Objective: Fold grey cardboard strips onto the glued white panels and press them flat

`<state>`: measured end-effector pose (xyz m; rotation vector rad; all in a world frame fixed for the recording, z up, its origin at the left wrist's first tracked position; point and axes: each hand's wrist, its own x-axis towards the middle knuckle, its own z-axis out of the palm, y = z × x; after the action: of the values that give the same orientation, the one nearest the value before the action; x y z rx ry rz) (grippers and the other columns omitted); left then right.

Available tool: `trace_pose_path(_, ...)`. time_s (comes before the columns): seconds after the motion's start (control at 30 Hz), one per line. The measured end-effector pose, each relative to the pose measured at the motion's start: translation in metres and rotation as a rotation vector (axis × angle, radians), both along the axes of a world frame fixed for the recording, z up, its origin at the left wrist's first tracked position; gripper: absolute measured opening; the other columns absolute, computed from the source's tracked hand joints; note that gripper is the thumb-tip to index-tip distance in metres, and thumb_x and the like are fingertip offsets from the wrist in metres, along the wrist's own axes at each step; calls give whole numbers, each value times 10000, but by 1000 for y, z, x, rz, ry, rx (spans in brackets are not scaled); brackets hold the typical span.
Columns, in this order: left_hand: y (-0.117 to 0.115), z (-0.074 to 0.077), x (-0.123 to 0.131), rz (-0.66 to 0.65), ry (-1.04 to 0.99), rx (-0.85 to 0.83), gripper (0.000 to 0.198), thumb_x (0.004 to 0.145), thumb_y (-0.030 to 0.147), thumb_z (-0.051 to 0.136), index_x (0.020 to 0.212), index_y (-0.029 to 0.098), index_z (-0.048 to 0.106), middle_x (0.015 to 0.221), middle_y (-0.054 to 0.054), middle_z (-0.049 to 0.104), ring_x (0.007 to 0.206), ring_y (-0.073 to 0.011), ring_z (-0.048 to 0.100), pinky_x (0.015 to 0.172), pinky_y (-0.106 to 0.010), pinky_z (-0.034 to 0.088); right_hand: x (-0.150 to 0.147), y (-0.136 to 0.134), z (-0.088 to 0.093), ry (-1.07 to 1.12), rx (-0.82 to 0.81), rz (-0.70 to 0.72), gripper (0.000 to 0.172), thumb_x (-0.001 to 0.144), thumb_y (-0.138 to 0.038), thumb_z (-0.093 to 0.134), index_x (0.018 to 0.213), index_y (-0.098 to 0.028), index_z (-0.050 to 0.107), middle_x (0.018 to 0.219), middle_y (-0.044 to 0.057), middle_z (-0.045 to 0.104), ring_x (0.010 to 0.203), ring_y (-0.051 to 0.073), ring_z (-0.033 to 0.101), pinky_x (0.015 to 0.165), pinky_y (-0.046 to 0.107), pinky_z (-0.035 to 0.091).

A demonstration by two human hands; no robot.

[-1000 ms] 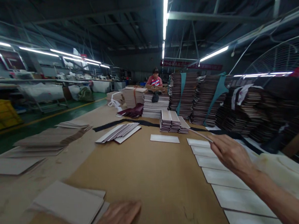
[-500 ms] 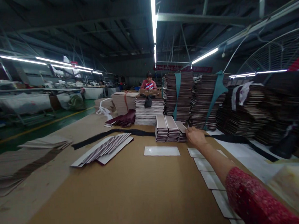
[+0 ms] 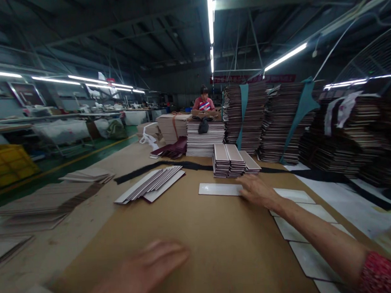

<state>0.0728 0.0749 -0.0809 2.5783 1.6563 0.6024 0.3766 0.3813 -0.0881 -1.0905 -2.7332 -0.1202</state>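
Note:
A narrow white panel (image 3: pixel 218 189) lies flat on the brown board (image 3: pixel 202 237). My right hand (image 3: pixel 255 190) is at its right end, with the fingertips bent over that edge. My left hand (image 3: pixel 139 270) hovers low at the front left, blurred, fingers stretched out and nothing visible in it. Just behind the right hand stand small stacks of beige-topped panels (image 3: pixel 221 153). Larger white panels (image 3: pixel 307 258) overlap in a row under my right forearm. To the left, a fanned pile of narrow white panels (image 3: pixel 148 183) rests on the board.
Tall tied stacks of dark panels (image 3: pixel 265 113) line the back. A black fabric strip (image 3: pixel 135 173) crosses the table. Grey-brown sheets (image 3: pixel 36 201) lie at left. A co-worker (image 3: pixel 204 100) sits behind the stacks. A yellow crate (image 3: pixel 10 165) is on the floor.
My right hand has left the small beige-topped stack and come down to the end of the white panel. My left hand has entered at the front left. The view has turned somewhat left.

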Motion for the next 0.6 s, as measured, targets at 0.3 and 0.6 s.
trace_pose_path(0.3, 211, -2, 23, 160, 103, -233, 631, 880, 289, 567, 1448, 82, 388, 1523, -224, 427, 1413, -358, 405, 1178, -532, 336, -2, 28, -21, 2, -267, 76, 486, 946, -419, 652, 1365, -189, 559, 1431, 129, 534, 1292, 310, 522, 1078, 573, 404)
trace_pose_path(0.6, 186, -6, 10, 108, 163, -350, 620, 893, 291, 541, 1442, 60, 371, 1516, -211, 441, 1407, -322, 412, 1191, -432, 309, 6, -31, -22, 99, -323, 109, 602, 872, -345, 664, 1429, -155, 539, 1434, 159, 563, 1305, 309, 530, 1102, 489, 407)
